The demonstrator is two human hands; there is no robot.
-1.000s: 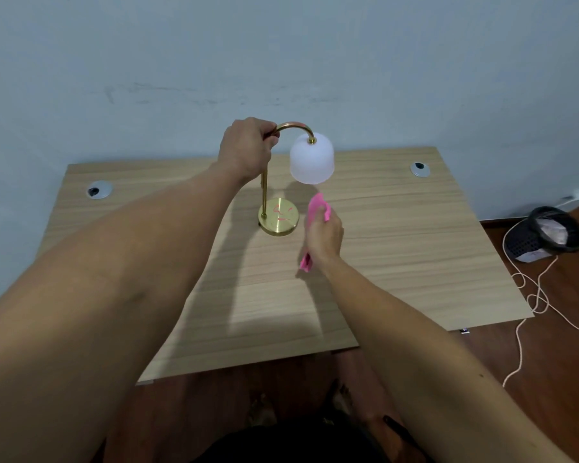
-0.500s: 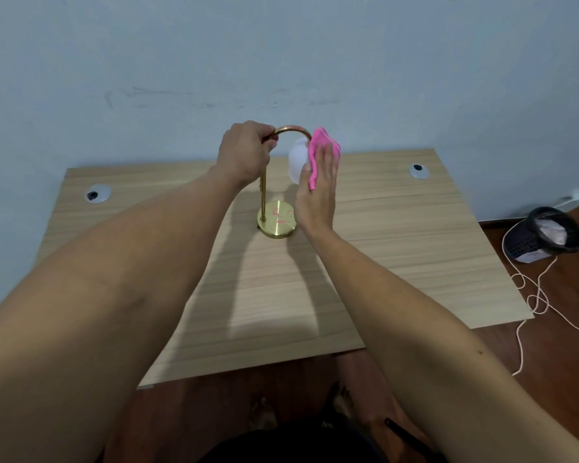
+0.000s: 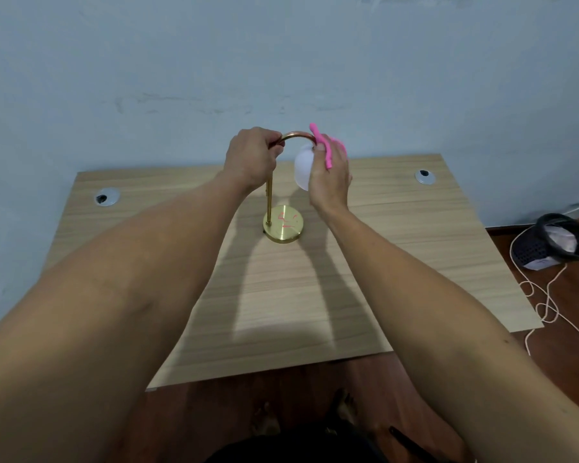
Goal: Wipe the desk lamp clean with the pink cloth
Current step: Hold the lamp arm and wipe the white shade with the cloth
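Observation:
A small desk lamp (image 3: 283, 223) stands mid-desk, with a round brass base, a thin brass stem, a curved neck and a white frosted shade (image 3: 302, 168). My left hand (image 3: 253, 157) grips the top of the stem where the neck bends. My right hand (image 3: 330, 177) presses the pink cloth (image 3: 323, 145) against the right side of the shade, hiding most of it. Only a strip of cloth shows above my fingers. Pink marks lie on the base.
The light wooden desk (image 3: 281, 295) stands against a pale blue wall, with cable grommets at back left (image 3: 106, 197) and back right (image 3: 424, 176). On the brown floor to the right sit a black mesh bin (image 3: 554, 242) and a loose white cord (image 3: 545, 305).
My right hand rose from beside the base up to the shade with the cloth, then slid around to the shade's right side. My left hand has kept its grip on the stem.

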